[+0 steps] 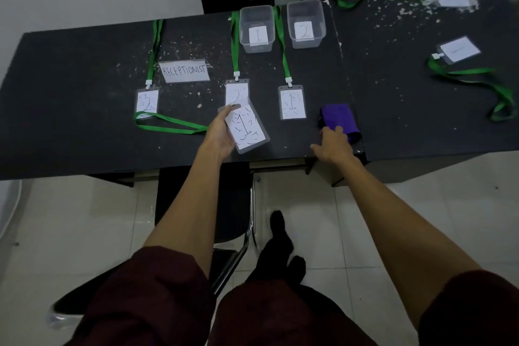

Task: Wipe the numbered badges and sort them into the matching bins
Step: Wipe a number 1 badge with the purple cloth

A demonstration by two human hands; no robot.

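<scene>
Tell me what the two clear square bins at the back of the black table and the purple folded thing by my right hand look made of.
The clear bin labelled 1 and the clear bin labelled 2: likely rigid translucent plastic, slightly frosted; the dark tabletop shows through their walls. The purple folded cloth: probably soft fabric, matte, with rounded folds and no shine.

One wide-angle camera rides on the person's head, facing forward and steeply down onto the black table (84, 70) from close above. The lower half of its view takes in the person's lap (252, 317) and the tiled floor (365, 205).
</scene>
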